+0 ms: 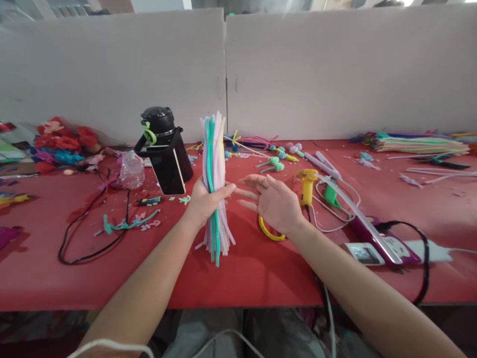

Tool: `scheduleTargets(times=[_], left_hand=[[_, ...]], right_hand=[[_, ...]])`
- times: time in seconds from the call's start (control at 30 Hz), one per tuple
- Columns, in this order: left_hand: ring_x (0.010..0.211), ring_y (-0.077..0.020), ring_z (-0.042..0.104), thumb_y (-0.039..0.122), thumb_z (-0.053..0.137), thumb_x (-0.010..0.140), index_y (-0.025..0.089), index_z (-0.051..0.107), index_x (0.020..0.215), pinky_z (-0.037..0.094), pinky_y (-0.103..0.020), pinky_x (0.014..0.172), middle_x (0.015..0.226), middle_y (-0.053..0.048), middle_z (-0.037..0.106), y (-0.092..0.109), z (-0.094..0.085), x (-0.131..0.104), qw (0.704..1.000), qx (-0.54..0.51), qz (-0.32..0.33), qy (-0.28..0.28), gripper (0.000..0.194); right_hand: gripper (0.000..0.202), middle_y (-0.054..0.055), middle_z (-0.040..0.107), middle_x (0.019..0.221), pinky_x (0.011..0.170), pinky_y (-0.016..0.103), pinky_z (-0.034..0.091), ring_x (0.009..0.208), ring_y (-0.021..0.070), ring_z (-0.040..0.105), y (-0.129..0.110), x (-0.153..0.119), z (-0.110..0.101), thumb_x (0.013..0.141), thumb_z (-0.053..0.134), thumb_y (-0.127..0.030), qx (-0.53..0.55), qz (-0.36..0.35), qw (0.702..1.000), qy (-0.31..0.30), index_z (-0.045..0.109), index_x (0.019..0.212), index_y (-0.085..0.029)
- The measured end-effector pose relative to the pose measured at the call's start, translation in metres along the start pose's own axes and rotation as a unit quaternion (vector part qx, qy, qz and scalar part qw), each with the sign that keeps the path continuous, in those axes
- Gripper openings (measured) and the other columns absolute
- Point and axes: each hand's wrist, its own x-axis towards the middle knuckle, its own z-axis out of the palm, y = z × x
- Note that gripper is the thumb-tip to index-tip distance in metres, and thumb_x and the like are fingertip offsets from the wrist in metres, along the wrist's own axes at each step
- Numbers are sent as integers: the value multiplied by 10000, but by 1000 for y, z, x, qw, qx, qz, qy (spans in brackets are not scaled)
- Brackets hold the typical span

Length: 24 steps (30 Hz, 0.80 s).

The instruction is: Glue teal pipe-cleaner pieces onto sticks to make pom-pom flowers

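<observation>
Mid-frame, left hand (206, 199) clamped on upright pipe cleaners (214, 164), light and bendy, best gripped mid-bundle; right hand (276, 203) open alongside.

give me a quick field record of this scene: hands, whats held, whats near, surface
left hand: left hand shut around a bundle of pipe cleaners, held upright
right hand: right hand open, fingers spread, beside the bundle, holding nothing
near right hand: yellow ring on the table, yellow glue gun
behind bundle: black bottle, phone leaning on it
surface: red table
far right: stack of pipe cleaners
</observation>
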Motion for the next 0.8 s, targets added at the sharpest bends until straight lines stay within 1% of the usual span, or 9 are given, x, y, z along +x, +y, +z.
scheduleTargets(times=[0.07, 0.17, 0.33, 0.43, 0.5, 0.57, 0.63, 0.73, 0.8], left_hand=[[629, -132, 632, 346, 904, 697, 144, 673, 921, 513, -240, 570, 783, -20, 707, 0, -2, 1, 1000, -22, -5, 16, 379], [630, -120, 627, 326, 918, 682, 148, 649, 984, 525, -236, 586, 805, -14, 712, 2, -4, 3, 999, -41, -1, 21, 442], [518, -104, 567, 361, 890, 708, 151, 611, 991, 469, -233, 470, 763, -24, 722, 3, -3, 3, 997, -65, -21, 20, 450], [507, -98, 566, 350, 892, 711, 153, 618, 942, 470, -231, 470, 773, -37, 737, 3, -2, 3, 998, -65, -18, 16, 409], [510, -105, 578, 348, 889, 715, 150, 641, 911, 478, -237, 483, 755, -42, 737, 4, -1, 1, 998, -62, -22, 9, 372], [526, -118, 599, 335, 892, 705, 148, 666, 925, 491, -245, 497, 743, -43, 737, 6, 1, -1, 997, -65, -32, 4, 366], [554, -133, 627, 315, 899, 689, 148, 681, 986, 511, -251, 512, 755, -43, 744, 8, 4, -4, 996, -73, -42, 1, 405], [595, -146, 658, 298, 903, 683, 141, 683, 1042, 538, -255, 541, 776, -46, 753, 9, 6, -6, 996, -82, -42, -12, 450], [605, -150, 667, 295, 905, 683, 134, 683, 1044, 550, -258, 554, 787, -55, 759, 8, 7, -6, 996, -80, -41, -18, 453]], right_hand=[[324, 56, 712, 1213, 891, 406, 565, 1100, 288, 696, 0, 0, -2, 782, 717, -511, -1, -3, 1000, 0, 716, 974, -250], [327, 51, 721, 1179, 900, 392, 562, 1054, 272, 709, -2, 1, -3, 778, 731, -518, 6, -4, 1000, 10, 723, 960, -247], [376, 56, 731, 1123, 853, 359, 558, 972, 244, 714, -4, 1, -2, 749, 755, -563, 0, 2, 999, 33, 718, 937, -239], [369, 39, 727, 994, 793, 331, 544, 852, 196, 691, 1, 2, -3, 758, 775, -554, -55, -28, 996, 65, 712, 935, -237], [347, 18, 710, 912, 780, 307, 522, 795, 160, 656, 8, 1, -3, 760, 823, -498, -140, -75, 984, 76, 713, 952, -231], [327, 15, 706, 881, 768, 294, 500, 788, 150, 634, 14, 0, -1, 772, 845, -459, -226, -110, 966, 60, 713, 956, -223], [311, 30, 720, 887, 732, 293, 483, 779, 153, 620, 19, -1, 2, 812, 811, -484, -278, -107, 954, 26, 720, 937, -213], [347, 39, 724, 876, 672, 292, 453, 716, 144, 580, 24, -1, 6, 839, 761, -546, -288, -80, 954, 2, 744, 892, -203], [366, 27, 702, 821, 655, 288, 438, 685, 136, 553, 26, 2, 7, 811, 780, -562, -264, -70, 962, 14, 743, 860, -201]])
